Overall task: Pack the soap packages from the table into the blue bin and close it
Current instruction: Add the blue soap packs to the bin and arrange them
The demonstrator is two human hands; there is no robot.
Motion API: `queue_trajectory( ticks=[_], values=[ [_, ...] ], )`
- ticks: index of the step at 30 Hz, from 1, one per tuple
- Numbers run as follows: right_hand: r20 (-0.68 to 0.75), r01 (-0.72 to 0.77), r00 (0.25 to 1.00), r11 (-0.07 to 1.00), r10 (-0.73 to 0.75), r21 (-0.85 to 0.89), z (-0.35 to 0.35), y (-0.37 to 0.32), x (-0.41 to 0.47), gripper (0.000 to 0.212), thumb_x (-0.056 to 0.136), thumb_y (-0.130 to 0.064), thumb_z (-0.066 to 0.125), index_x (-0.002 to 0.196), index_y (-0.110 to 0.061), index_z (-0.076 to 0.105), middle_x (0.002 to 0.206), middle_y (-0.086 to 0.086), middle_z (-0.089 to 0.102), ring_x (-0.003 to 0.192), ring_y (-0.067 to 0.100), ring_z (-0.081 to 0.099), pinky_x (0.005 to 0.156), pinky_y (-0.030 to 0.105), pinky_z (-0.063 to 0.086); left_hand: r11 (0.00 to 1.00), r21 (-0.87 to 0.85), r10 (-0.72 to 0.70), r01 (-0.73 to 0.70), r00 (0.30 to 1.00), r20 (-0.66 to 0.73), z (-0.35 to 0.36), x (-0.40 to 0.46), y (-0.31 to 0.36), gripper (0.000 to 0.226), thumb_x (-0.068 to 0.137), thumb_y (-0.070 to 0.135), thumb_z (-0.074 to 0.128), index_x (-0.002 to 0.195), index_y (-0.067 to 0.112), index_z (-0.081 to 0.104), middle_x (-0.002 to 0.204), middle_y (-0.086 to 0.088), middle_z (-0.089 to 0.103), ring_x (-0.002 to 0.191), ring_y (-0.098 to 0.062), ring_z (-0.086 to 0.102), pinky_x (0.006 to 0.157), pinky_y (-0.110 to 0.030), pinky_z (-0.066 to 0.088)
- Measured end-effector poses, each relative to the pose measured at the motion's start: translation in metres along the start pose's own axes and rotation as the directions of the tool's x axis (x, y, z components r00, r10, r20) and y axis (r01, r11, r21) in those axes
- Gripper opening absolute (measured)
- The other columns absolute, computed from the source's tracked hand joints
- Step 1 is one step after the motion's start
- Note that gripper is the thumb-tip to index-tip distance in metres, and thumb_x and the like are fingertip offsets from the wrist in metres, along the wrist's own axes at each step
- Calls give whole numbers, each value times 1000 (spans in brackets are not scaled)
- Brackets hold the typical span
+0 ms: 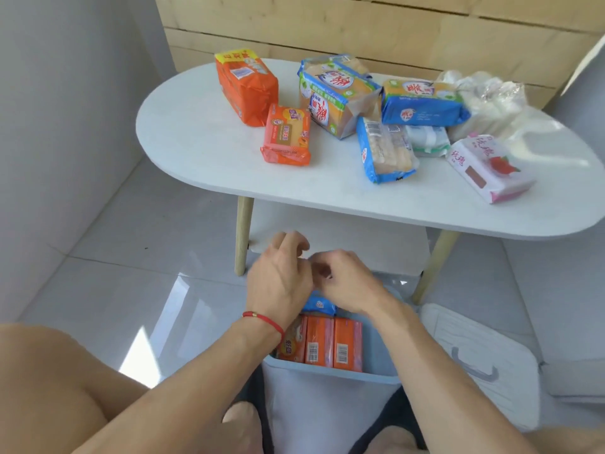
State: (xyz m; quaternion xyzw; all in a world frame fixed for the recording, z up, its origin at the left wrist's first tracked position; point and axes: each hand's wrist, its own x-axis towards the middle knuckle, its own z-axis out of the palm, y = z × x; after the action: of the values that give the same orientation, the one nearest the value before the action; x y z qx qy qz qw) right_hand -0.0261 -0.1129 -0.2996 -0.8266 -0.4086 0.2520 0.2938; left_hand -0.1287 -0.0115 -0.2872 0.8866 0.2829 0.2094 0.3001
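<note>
In front of you stands the white oval table (209,149), and most of the soap packages are on top of it. Below its near edge, between your knees, sits the blue bin (330,407), open at the top. Its pale lid (474,358) lies flat on the floor just to the right of the bin.

On the table, the large orange pack (244,86) lies at the far left with a smaller orange pack (287,136) just in front of it. A stacked blue-and-tan pack (334,96) sits near the middle, with a blue pack (422,103) to its right and another blue-edged pack (384,150) in front. A small green-and-white pack (427,140) lies beside that one, clear-wrapped white bars (487,103) sit at the far right, and a pink rose pack (487,168) lies nearest the right edge.

Inside the bin, three orange packs (322,342) stand side by side on end, with a blue pack (319,304) behind them.

Your left hand (281,276) and right hand (347,280) hang close together over the bin's far side, fingers curled. Whether they pinch anything you cannot tell, as the fingertips are blurred.
</note>
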Motion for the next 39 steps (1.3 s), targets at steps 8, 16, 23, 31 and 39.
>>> queue_trajectory(
  ticks=[8,16,23,31,39],
  values=[
    [-717,128,694,991,-65,34,-127,-61,-1,19,84,-24,58,84,-22,76,63,-8,69,60,13,66,63,32,55,936,14,351,-351,934,-65,-67,81,83,33,75,2,55,104,12,66,103,-5,65,91,-26,61,73,-39,50],
    [-410,-265,912,789,17,-555,-218,-28,77,69,89,-21,61,153,-21,36,159,4,34,141,25,38,105,43,31,919,169,341,-357,933,118,-47,159,104,56,81,13,60,136,20,53,123,-14,58,120,-35,48,99,-38,40],
    [-452,-313,891,663,-43,-680,-232,-12,90,51,82,-47,61,124,-17,57,127,7,46,121,34,38,91,45,31,916,244,273,-317,941,198,-29,176,116,62,81,16,54,142,26,45,135,-4,46,129,-29,37,102,-46,43],
    [-370,-246,927,850,64,-467,-242,-30,44,74,59,-59,81,111,-23,42,97,-1,64,91,26,56,80,42,39,947,148,276,-285,958,78,-41,149,133,41,88,20,54,129,14,59,122,-12,60,114,-32,51,92,-33,41],
    [23,81,997,949,-78,-306,-205,-51,-43,90,53,-68,86,126,-43,41,110,-28,53,102,-10,56,81,17,47,631,-614,86,475,743,663,-63,65,117,34,94,17,64,117,-9,64,116,-26,69,92,-28,69,82,-36,62]
  ],
)
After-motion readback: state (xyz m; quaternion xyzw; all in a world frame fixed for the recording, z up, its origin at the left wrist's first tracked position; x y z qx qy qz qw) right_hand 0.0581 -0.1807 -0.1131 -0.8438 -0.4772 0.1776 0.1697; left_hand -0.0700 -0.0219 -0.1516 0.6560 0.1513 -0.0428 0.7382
